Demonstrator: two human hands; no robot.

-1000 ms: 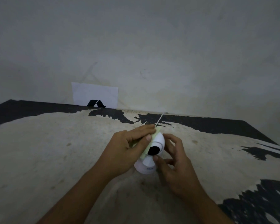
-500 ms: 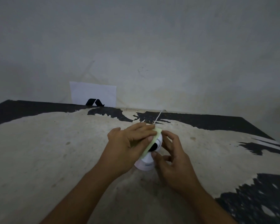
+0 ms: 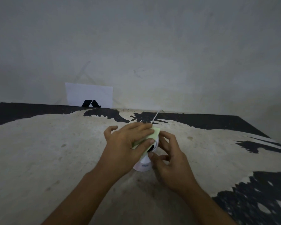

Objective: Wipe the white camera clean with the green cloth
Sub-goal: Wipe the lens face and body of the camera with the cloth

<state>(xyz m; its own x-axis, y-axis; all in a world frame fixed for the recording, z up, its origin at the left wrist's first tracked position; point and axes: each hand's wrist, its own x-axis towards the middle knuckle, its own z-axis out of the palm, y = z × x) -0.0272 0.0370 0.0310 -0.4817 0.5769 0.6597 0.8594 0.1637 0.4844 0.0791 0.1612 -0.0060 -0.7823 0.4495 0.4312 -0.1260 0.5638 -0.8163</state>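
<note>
Desk (image 3: pixel 55 151): worn, pale with black patches.
Left hand (image 3: pixel 128 143): presses green cloth (image 3: pixel 153 134) flat onto camera's top.
Right hand (image 3: pixel 170 158): fingers curled around white camera (image 3: pixel 144 164), which stands mid-desk between the hands.

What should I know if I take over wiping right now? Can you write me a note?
Left hand: presses the cloth over the top and front of the camera.
Right hand: steadies the camera from its right side, thumb at the neck.
Camera: upright on the table, cord running back to the wall.
Done: cloth is on the head.
Left: the base and the uncovered part of the black lens, probably; I cannot tell how clean it is.
</note>
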